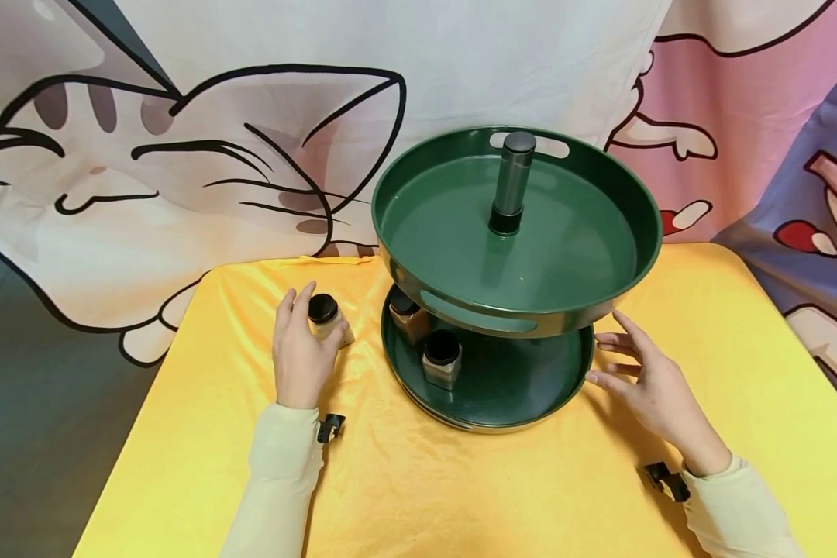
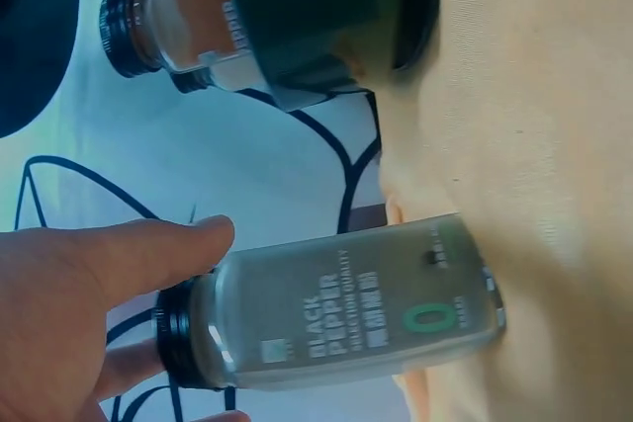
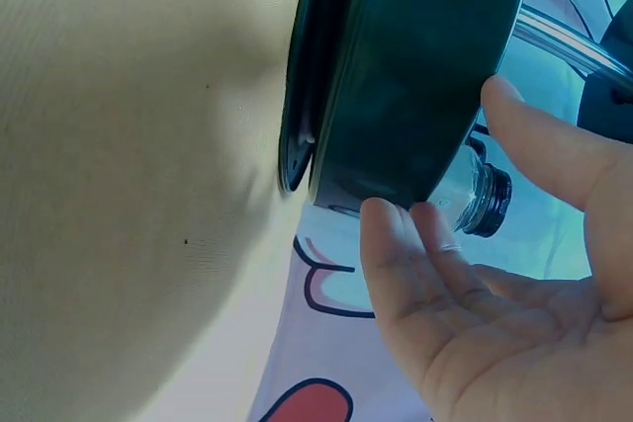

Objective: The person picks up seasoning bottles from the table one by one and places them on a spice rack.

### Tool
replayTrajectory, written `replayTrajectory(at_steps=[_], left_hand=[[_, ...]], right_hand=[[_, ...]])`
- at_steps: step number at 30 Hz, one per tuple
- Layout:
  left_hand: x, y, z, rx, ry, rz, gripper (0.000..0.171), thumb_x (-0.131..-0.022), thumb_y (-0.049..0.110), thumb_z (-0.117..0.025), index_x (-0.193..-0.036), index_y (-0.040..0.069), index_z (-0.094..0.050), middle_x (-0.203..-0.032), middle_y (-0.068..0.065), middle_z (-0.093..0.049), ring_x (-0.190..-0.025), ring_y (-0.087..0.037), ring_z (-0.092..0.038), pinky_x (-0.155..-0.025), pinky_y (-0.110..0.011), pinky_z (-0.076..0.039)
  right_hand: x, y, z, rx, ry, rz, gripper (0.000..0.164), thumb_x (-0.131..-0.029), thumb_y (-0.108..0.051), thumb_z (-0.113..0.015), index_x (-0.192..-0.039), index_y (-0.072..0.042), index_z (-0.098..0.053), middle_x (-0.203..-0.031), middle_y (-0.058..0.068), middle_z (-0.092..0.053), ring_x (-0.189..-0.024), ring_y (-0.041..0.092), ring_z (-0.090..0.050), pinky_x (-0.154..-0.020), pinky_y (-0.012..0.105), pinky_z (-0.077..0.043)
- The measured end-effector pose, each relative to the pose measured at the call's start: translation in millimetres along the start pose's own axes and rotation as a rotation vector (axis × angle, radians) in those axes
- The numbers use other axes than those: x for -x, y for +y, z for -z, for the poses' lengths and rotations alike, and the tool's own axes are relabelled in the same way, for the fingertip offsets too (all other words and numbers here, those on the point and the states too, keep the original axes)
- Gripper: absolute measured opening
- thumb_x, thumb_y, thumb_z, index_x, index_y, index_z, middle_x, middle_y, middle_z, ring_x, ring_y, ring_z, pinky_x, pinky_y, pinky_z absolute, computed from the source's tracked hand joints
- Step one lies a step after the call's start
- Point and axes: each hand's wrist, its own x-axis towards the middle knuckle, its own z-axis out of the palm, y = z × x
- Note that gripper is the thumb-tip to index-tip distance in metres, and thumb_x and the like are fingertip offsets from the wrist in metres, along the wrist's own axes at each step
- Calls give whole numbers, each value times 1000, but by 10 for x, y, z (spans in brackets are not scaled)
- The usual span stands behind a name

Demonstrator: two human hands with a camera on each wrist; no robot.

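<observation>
My left hand (image 1: 304,358) holds a black-capped jar (image 2: 346,308) labelled black pepper, fingers and thumb around its cap and neck. The jar leans, its base at the yellow cloth; contact there is hard to tell. To its right stands a green two-tier round tray stand. Inside the lower tray (image 1: 523,387) are a jar of brownish-red contents (image 1: 410,322) and a jar of pale contents (image 1: 442,370), both black-capped. At the lower tray's right side is my right hand (image 1: 652,387), fingers spread, thumb and fingertips at the rim and outer wall.
The upper tray (image 1: 565,248) overhangs the lower one and hides part of it; a dark central post (image 1: 513,182) rises from it. Yellow cloth (image 1: 418,496) covers the table. A cartoon-printed curtain (image 1: 502,70) hangs right behind.
</observation>
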Motion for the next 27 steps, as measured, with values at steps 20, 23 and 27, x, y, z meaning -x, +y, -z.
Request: replayTrajectory(at_steps=[20, 23, 27], left_hand=[[-16, -127, -143, 29, 4, 45, 65, -73, 22, -80, -128, 15, -45, -114, -17, -59, -104, -35, -57, -86, -50, -44], [-15, -121, -134, 32, 14, 40, 64, -73, 20, -80, -127, 15, -46, -111, -18, -61, -101, -36, -59, -84, -50, -46], [-9, -102, -111, 33, 4, 61, 65, -74, 19, -78, -129, 14, -44, -109, -21, -62, -97, -37, -61, -82, -49, -47]], right_hand=[[14, 11, -60, -90, -152, -48, 110, -69, -30, -81, -149, -27, -7, -150, 13, -21, -124, 40, -40, -85, 42, -45], [13, 2, -71, -98, -169, -51, 112, -68, -31, -82, -149, -30, -4, -152, 11, -18, -125, 41, -38, -86, 45, -43], [2, -13, -94, -105, -177, -27, 116, -65, -29, -84, -148, -33, -3, -153, 1, -14, -133, 34, -29, -88, 44, -43]])
